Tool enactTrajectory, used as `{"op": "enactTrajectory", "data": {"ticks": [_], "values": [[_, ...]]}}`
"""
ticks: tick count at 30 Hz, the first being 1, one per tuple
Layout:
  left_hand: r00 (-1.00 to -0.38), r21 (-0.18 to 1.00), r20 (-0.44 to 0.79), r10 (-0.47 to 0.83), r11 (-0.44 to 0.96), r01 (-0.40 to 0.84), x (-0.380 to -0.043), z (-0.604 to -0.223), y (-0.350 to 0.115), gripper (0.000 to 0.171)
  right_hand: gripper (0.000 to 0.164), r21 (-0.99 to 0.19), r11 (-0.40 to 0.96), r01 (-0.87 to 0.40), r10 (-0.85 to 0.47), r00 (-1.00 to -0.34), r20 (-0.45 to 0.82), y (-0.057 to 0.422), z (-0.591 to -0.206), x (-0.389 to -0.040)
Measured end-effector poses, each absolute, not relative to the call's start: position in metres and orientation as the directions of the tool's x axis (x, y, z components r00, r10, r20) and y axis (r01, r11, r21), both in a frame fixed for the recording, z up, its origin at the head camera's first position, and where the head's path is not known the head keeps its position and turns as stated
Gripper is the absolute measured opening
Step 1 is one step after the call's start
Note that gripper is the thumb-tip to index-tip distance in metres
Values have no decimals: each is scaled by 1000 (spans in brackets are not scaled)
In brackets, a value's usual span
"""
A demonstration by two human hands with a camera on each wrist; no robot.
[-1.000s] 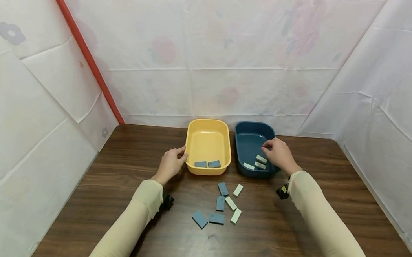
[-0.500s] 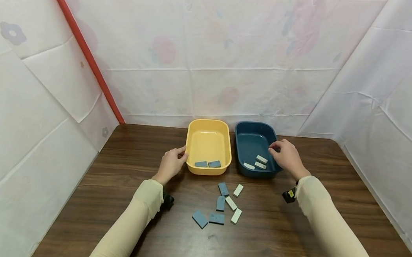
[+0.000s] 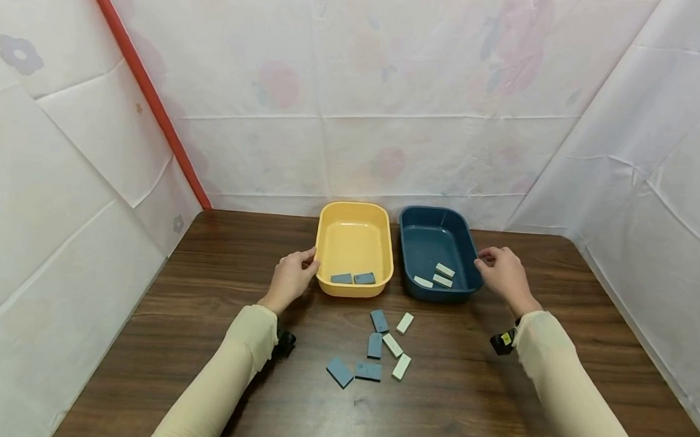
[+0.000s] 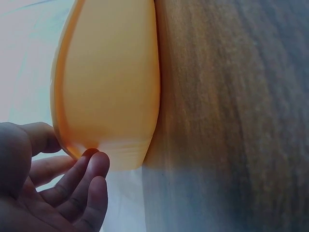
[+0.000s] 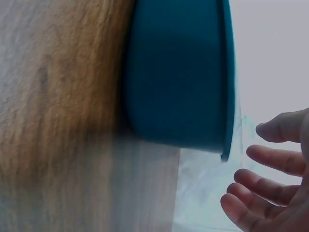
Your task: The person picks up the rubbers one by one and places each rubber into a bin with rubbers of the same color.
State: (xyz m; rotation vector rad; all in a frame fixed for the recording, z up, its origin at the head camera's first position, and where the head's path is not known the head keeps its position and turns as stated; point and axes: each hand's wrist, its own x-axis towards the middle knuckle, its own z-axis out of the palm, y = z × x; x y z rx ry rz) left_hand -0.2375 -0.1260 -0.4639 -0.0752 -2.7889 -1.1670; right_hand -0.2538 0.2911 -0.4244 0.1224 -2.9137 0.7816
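Note:
My left hand [image 3: 290,278] holds the left rim of a yellow bin [image 3: 354,244]. In the left wrist view its thumb and fingertips meet the bin's edge, other fingers resting against the outer wall. Two blue-grey rectangular tiles [image 3: 364,279] lie at the bin's near end. To the right stands a dark blue bin [image 3: 429,242] with several pale green blocks [image 3: 442,280] near its front. My right hand [image 3: 505,275] hovers just outside this bin's right wall. The right wrist view shows its fingers [image 5: 263,186] spread loosely, holding nothing and apart from the rim.
On the wooden table [image 3: 252,239], in front of the bins, lie several blue-grey tiles [image 3: 368,371] and three pale green blocks [image 3: 401,367], close together. A white patterned sheet [image 3: 363,99] hangs behind the table, with similar sheets at both sides.
My right hand has moved rightward and toward me, from above the blue bin to outside its right wall. The left hand, both bins and the loose pieces stay put.

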Motion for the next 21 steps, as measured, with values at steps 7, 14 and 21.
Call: {"op": "enactTrajectory", "data": {"ticks": [7,14,21], "values": [[-991,704,131,4,703,95,-237,-465,-125,43,44,-480,874,-76,-35,-995,93,302,-434,-251],[-989,707,147,0,700,105,-236,-465,-126,42,52,-503,864,-16,-24,-1000,-8,304,-443,-246],[-989,706,149,1,700,107,-237,-466,-126,42,48,-520,854,8,0,-1000,-15,301,-449,-245]]}}
